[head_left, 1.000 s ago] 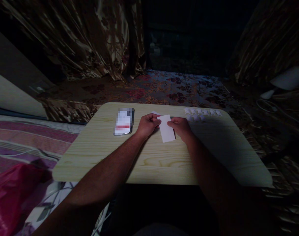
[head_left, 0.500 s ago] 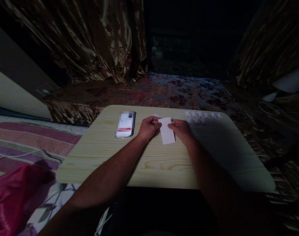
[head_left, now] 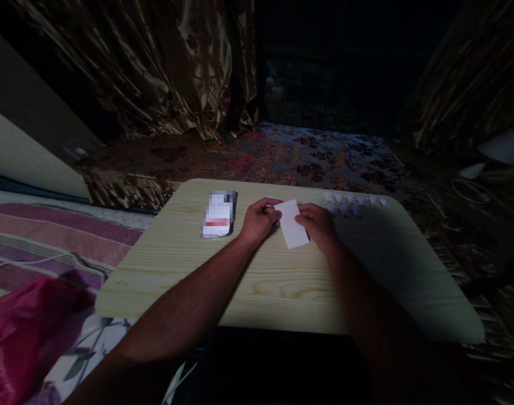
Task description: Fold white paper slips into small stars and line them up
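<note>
A small white rectangular piece of paper (head_left: pixel 292 226) is held above the table, tilted a little, between my two hands. My left hand (head_left: pixel 260 219) pinches its upper left edge between thumb and fingers. On the opposite edge, my right hand (head_left: pixel 318 224) has its thumb on the front, with the fingers bent behind. Part of another pale piece shows just beyond my left hand, mostly hidden. Several small white folded pieces (head_left: pixel 350 199) lie in two rows at the far right of the table, past my right hand.
A phone (head_left: pixel 218 215), partly pixelated, lies on the left of the pale wooden table (head_left: pixel 155 270). To the left is a bed with a striped cover (head_left: pixel 71 230) and a pink cloth (head_left: pixel 24 332). Patterned curtains (head_left: pixel 189 67) hang behind, and a white lamp (head_left: pixel 505 147) stands at the right.
The paper has tilted slightly more, its lower end shifting right with my right hand. Both hands keep their hold. The whole view has shifted slightly.
</note>
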Demonstrator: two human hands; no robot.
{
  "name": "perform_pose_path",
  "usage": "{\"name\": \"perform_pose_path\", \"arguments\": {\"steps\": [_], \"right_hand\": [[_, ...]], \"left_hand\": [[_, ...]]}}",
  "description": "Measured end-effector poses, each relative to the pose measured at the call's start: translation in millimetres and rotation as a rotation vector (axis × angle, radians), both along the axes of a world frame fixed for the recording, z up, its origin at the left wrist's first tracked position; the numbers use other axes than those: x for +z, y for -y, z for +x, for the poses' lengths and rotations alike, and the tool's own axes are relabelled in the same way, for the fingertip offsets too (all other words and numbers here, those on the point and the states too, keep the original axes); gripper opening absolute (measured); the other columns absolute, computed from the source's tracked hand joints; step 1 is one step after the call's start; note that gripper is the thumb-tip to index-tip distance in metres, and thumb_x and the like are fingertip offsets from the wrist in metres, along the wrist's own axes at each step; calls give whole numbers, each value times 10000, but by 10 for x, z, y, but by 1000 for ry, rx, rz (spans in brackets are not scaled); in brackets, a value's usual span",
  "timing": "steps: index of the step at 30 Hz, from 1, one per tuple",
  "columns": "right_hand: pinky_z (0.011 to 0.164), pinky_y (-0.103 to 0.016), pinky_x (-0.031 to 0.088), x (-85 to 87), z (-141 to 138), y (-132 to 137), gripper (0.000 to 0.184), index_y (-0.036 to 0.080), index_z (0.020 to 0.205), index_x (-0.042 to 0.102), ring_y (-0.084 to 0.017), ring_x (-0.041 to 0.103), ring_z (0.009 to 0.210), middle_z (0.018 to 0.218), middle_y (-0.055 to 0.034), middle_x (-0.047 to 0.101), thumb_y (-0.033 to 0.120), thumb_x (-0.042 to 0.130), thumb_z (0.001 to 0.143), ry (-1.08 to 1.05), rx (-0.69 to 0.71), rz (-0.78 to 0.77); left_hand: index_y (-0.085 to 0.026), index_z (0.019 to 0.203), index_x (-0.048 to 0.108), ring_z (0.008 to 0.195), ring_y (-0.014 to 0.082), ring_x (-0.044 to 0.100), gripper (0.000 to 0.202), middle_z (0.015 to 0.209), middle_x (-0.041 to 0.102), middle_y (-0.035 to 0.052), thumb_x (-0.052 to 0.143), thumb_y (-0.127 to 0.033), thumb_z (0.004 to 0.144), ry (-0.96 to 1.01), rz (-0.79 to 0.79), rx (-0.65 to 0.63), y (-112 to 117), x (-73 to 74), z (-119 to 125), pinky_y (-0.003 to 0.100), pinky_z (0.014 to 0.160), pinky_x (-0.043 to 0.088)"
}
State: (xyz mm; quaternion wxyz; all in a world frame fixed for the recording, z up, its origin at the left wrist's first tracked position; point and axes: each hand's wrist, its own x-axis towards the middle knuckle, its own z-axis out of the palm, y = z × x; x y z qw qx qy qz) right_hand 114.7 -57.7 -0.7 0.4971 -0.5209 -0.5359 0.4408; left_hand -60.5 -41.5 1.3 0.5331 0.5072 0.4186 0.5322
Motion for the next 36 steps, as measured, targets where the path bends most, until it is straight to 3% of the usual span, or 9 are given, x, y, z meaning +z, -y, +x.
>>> {"name": "perform_pose_path", "arguments": {"steps": [7,24,36], "right_hand": [[502,-241,436,23,5,25,307,186,959,674,-169,643,598,763,-29,730,287,674,669,8,-8,8],[568,-264,463,69,-4,72,339,184,983,722,-203,677,701,835,-50,754,301,680,667,-42,36,11],[648,-280,489,120,-33,159,378,193,1062,724,-200,682,765,891,-42,759,338,668,718,-48,155,62]], "left_hand": [[-159,973,703,440,105,528,305,525,589,-27,685,-223,676,11,-17,-27,-14,11,-7,205,424,358],[-140,958,696,426,100,514,302,516,597,-17,697,-197,662,61,-21,-6,48,101,3,213,431,362],[-146,937,673,455,111,542,290,548,608,-14,708,-213,656,27,-23,18,29,35,-19,206,426,343]]}}
